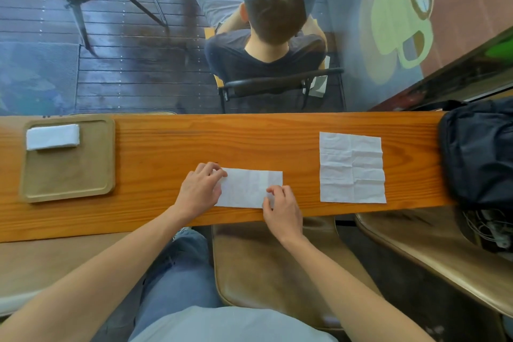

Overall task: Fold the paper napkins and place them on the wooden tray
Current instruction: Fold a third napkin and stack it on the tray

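Observation:
A white napkin folded once into a rectangle (248, 187) lies on the wooden counter (166, 147) in front of me. My left hand (201, 189) pinches its left edge with curled fingers. My right hand (281, 209) pinches the napkin's near right corner. A second napkin (352, 167) lies unfolded and flat to the right, with crease lines showing. At the far left sits the wooden tray (69, 175), and a folded napkin (52, 136) rests in its far left corner.
A black backpack (477, 147) sits on the counter's right end. Beyond the counter a person sits on a black chair (277, 82), back to me. Wooden stool seats (263, 272) stand below the counter's near edge.

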